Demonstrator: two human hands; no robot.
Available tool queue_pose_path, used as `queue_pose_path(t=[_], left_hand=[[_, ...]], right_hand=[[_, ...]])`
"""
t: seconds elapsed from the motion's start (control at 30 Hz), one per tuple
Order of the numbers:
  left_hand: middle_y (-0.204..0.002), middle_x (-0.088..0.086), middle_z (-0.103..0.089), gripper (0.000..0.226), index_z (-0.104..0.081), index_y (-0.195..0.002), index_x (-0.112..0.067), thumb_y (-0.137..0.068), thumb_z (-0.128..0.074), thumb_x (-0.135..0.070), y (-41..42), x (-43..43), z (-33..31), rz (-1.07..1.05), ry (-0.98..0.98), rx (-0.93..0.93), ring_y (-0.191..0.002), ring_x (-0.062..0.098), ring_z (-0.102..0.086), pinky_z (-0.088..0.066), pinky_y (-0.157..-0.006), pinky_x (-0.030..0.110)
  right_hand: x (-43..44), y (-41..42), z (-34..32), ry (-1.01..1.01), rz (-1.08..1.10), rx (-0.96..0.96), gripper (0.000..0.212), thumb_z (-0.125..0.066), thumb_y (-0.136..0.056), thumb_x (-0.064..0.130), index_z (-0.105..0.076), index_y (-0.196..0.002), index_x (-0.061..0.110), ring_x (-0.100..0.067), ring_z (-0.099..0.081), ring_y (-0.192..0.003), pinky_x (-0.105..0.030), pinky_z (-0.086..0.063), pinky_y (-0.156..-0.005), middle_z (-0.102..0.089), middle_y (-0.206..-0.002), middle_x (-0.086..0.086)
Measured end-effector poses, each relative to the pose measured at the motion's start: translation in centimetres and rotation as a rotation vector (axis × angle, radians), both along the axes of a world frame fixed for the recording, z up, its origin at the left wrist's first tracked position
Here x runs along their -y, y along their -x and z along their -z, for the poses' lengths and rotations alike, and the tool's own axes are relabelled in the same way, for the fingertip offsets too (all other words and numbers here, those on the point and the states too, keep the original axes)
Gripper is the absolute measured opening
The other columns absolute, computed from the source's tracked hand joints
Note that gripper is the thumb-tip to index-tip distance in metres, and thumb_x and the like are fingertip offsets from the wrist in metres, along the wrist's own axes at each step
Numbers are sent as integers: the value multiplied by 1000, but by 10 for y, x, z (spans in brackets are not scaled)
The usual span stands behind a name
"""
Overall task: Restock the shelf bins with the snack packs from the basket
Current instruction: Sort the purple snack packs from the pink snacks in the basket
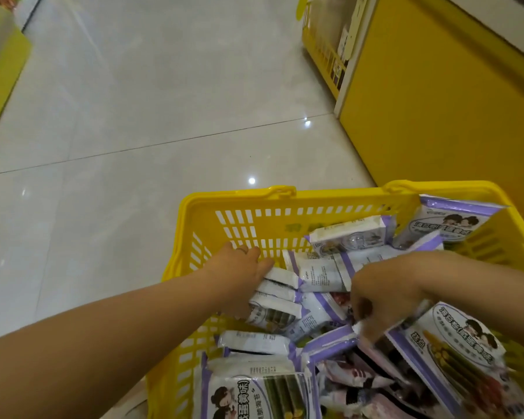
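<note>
Evidently light, crinkly and slippery, the snack packs (324, 275) lay heaped in the yellow basket (254, 204) and were best pinched by a sealed end. The left hand (239, 276) met a stack's ends near the basket's left wall. The blurred right hand (375, 297) curled over packs mid-basket. Whether either hand's fingers had clamped could not be told.

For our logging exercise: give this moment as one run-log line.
phase: pick | left hand: grips snack packs | right hand: among packs, blurred | basket: stocked
</note>
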State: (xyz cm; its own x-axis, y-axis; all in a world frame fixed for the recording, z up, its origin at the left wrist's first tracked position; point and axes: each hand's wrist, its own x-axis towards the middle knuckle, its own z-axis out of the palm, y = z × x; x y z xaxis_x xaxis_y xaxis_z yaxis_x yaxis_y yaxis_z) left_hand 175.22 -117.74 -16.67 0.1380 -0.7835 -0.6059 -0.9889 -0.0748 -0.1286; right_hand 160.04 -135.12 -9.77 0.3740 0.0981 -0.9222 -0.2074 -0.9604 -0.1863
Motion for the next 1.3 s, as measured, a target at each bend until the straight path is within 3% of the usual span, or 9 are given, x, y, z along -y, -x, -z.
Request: queue_pose_path(t=[0.07,0.17,0.27,0.4,0.5,0.63,0.8,1.07,1.3], left_hand=[[-140,13,-36,102,-9,-149,-23,-74,-67,-60,-2,0,1,-2,11,-6,-122,33,-44,-39,-99,48],[-141,11,-36,100,-9,-149,-25,-75,-67,-60,-3,0,2,-14,27,-11,-122,32,-43,-37,-99,46],[-143,10,-34,99,-7,-150,-26,-77,-66,-58,-4,-1,3,-17,42,-7,-125,32,-41,-35,-101,46],[-144,9,-36,98,-8,-150,-26,-77,-65,-58,-5,-1,4,-10,61,-7,-125,31,-42,-36,-101,46],[-140,9,-38,99,-8,-149,-25,-76,-66,-58,-5,-2,4,-6,83,3,-122,31,-44,-38,-98,46],[-136,9,-40,99,-6,-149,-25,-76,-65,-58,-4,-4,6,3,114,13,-117,30,-47,-40,-93,43],[-137,8,-40,100,-6,-148,-27,-76,-66,-58,-8,-5,6,1,116,3,-118,30,-46,-40,-95,44],[-138,8,-39,97,-6,-148,-28,-77,-64,-59,-9,-4,5,-5,110,-5,-118,29,-47,-40,-96,42],[-134,10,-39,98,-5,-149,-28,-77,-66,-58,-3,-1,5,-19,63,-28,-105,29,-53,-46,-83,39]], right_hand=[[-3,-4,8,-35,120,55,46,-41,-96,55,-55,-69,21,-4,-43,-49,-25,-36,-58,-49,-55,9],[-12,-3,34,-28,182,114,37,-41,-101,35,-63,-100,5,-16,-44,-65,-31,-37,-65,-48,-74,0],[-15,2,48,-28,247,100,29,-53,-96,35,-54,-111,10,-22,-51,-86,-30,-39,-74,-55,-101,-6],[-14,5,54,-114,487,152,62,-59,-92,39,-33,-144,19,-21,-49,-118,-29,-40,-92,-45,-141,-2],[-16,2,63,-159,653,162,56,-60,-93,34,-38,-141,16,-21,-55,-112,-31,-45,-95,-52,-132,-3],[-21,2,75,-177,875,213,34,-63,-92,24,-48,-121,18,-19,-59,-97,-31,-49,-84,-57,-116,-4],[-29,1,83,-185,892,249,30,-68,-87,22,-42,-102,19,-16,-48,-78,-26,-38,-61,-51,-95,-2],[-38,8,81,-200,869,340,42,-76,-81,26,-40,-101,18,-15,-46,-71,-30,-40,-65,-48,-86,-1],[-23,3,46,-157,625,366,47,-70,-85,15,-40,-118,28,-7,-44,-54,-17,-33,-43,-48,-69,2]])
